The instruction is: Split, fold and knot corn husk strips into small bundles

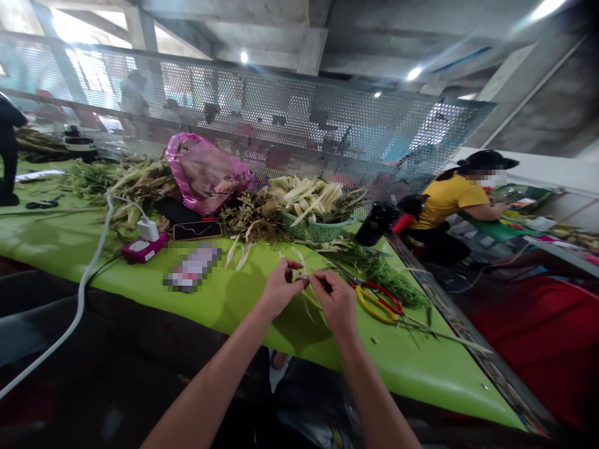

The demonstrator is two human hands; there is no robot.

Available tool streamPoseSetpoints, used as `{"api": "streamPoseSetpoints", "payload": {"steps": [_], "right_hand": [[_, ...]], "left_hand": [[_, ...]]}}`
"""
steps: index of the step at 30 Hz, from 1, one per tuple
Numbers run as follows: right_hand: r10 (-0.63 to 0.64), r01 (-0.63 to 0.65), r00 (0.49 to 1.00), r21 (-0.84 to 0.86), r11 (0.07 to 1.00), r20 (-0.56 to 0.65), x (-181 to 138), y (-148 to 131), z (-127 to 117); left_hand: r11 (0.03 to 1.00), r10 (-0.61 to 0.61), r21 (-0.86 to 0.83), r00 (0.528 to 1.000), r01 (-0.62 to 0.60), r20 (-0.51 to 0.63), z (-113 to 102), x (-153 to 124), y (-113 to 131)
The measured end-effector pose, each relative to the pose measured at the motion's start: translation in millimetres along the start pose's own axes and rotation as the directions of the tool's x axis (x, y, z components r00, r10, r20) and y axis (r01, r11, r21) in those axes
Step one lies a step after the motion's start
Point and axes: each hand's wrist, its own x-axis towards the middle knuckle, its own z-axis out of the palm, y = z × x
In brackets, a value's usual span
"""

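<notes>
Close together over the front of the green table, my left hand [283, 284] and my right hand [334, 299] pinch a thin, pale plant strip [307, 307] between their fingertips. Its loose ends stick up and hang down around the fingers; part of it is hidden by them. Just right of my right hand lie scissors [377, 305] with red and yellow handles. Beyond my hands stands a green basket [316, 231] heaped with pale cut husk-like strips [311, 196]. More loose strips [243, 246] lie on the table left of it.
Green leafy trimmings [388, 277] and a black bottle [372, 223] are at the right. A pink plastic bag [206, 174], a phone [197, 231], a purple power socket [145, 248] and a white cable [96, 259] occupy the left. Behind stands a perforated metal screen [281, 118]. A person in yellow [447, 199] sits at another table.
</notes>
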Motion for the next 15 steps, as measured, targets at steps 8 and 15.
{"api": "streamPoseSetpoints", "payload": {"steps": [8,15], "right_hand": [[0.052,-0.056,0.997,0.085,0.995,0.052,0.2,-2.7,2.0],[0.139,-0.165,0.981,0.214,0.963,0.133,2.0,2.0,0.3]], "left_hand": [[0.998,0.038,0.055,0.998,-0.041,0.047,2.1,-0.8,5.7],[0.990,0.067,0.117,0.996,-0.074,0.060,2.3,-1.9,8.7]]}}
